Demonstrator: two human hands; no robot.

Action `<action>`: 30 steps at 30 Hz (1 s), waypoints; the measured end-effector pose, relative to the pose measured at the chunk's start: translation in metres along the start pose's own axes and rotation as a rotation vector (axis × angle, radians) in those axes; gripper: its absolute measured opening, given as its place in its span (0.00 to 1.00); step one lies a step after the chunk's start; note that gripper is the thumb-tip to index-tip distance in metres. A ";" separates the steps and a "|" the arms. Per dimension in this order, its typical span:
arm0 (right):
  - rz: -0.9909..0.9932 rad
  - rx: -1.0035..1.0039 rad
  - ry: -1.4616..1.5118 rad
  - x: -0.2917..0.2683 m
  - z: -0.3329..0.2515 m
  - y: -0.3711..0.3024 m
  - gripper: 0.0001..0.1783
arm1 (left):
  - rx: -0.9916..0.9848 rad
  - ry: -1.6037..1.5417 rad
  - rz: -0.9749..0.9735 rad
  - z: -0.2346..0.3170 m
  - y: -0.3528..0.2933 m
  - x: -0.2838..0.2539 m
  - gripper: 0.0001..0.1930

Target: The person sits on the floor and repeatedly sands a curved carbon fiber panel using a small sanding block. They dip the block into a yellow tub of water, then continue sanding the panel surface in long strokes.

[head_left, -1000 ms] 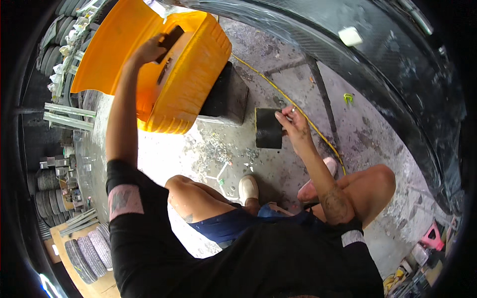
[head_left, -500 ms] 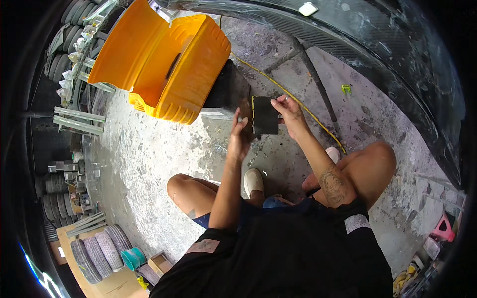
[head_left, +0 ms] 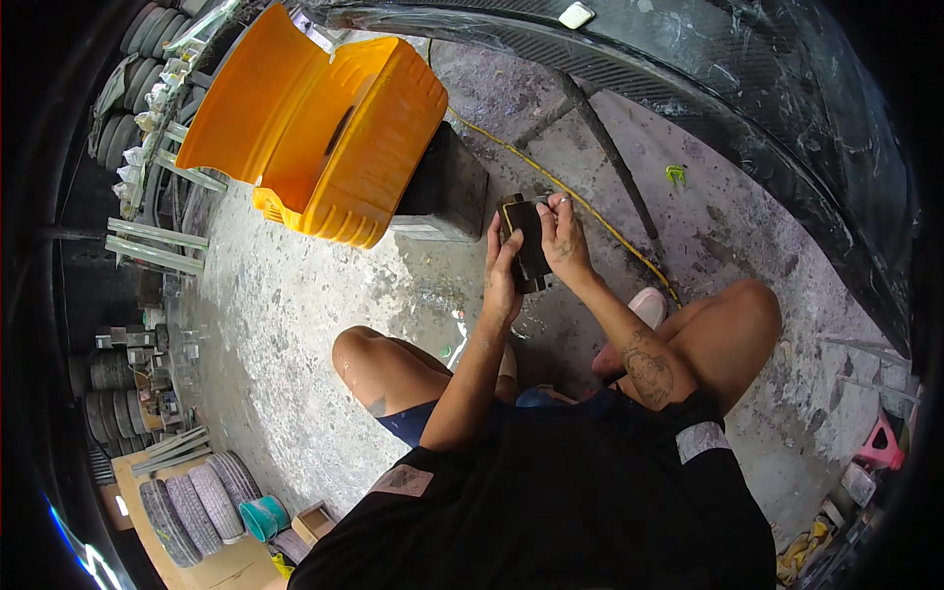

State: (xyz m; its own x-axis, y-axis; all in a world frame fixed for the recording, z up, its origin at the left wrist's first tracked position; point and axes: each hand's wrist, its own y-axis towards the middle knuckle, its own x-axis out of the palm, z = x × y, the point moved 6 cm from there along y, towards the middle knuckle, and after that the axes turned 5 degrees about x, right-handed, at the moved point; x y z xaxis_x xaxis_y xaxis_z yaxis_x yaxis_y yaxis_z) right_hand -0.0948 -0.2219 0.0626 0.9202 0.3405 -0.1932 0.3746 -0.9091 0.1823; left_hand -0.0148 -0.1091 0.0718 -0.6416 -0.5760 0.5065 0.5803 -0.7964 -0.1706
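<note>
In front of me, above the floor, both hands meet on a dark rectangular sheet (head_left: 530,246) that looks like sandpaper, with a yellowish line along its edge. A darker edge juts past its top and bottom, perhaps a block behind it; I cannot make it out clearly. My left hand (head_left: 501,277) grips the sheet's left side, thumb lying across its face. On the upper right edge, my right hand (head_left: 566,244) pinches it between thumb and fingers.
A yellow-orange plastic tub (head_left: 383,162) rests on a black box (head_left: 447,192) ahead left. A yellow cord (head_left: 590,205) crosses the floor beside a dark stand leg (head_left: 621,157). Overhanging at upper right is a large dark panel (head_left: 708,84). Tyres (head_left: 202,501) stand at lower left.
My left hand has moved right and up to meet the sheet, its thumb now on the face. The sheet has tilted and looks narrower. My right hand stays at its right edge.
</note>
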 end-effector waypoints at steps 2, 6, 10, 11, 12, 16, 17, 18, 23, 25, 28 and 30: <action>0.015 -0.016 -0.029 0.001 0.001 -0.003 0.11 | -0.006 0.015 0.000 0.002 0.006 0.004 0.34; 0.028 -0.003 -0.050 -0.001 -0.005 -0.004 0.10 | 0.125 0.153 -0.006 0.010 0.003 0.001 0.34; 0.033 -0.015 -0.068 0.001 -0.006 -0.001 0.10 | 0.155 0.149 0.000 0.016 -0.007 0.012 0.35; 0.037 -0.040 -0.078 0.003 -0.008 -0.002 0.11 | 0.217 0.159 -0.013 0.018 -0.007 0.011 0.35; 0.041 -0.060 -0.078 0.005 -0.010 -0.004 0.11 | 0.208 0.186 -0.016 0.019 -0.007 0.010 0.34; 0.095 -0.113 -0.108 0.007 -0.013 -0.005 0.12 | 0.181 0.148 0.008 0.022 -0.007 0.008 0.33; 0.082 -0.096 -0.112 0.008 -0.011 -0.005 0.12 | 0.166 0.148 0.023 0.020 -0.006 0.007 0.33; 0.088 -0.098 -0.107 0.013 -0.012 -0.005 0.12 | 0.208 0.184 0.009 0.021 -0.004 0.003 0.33; 0.040 -0.053 -0.117 0.011 -0.007 -0.006 0.14 | 0.244 0.198 0.004 0.020 -0.006 0.007 0.35; 0.032 -0.040 -0.102 0.013 -0.009 -0.008 0.16 | 0.232 0.208 -0.008 0.024 -0.007 0.008 0.35; 0.060 -0.074 -0.005 0.011 -0.011 -0.007 0.14 | 0.159 0.222 -0.031 0.019 -0.006 0.008 0.34; 0.086 -0.275 -0.115 0.012 -0.022 -0.007 0.11 | 0.211 0.225 -0.032 0.020 -0.005 0.007 0.33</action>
State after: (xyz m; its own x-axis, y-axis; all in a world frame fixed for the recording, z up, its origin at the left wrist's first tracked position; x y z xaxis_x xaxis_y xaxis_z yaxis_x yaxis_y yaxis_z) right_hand -0.0840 -0.2063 0.0800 0.9368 0.2214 -0.2710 0.3272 -0.8289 0.4538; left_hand -0.0117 -0.1056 0.0927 -0.7427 -0.5962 0.3048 0.6340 -0.7726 0.0334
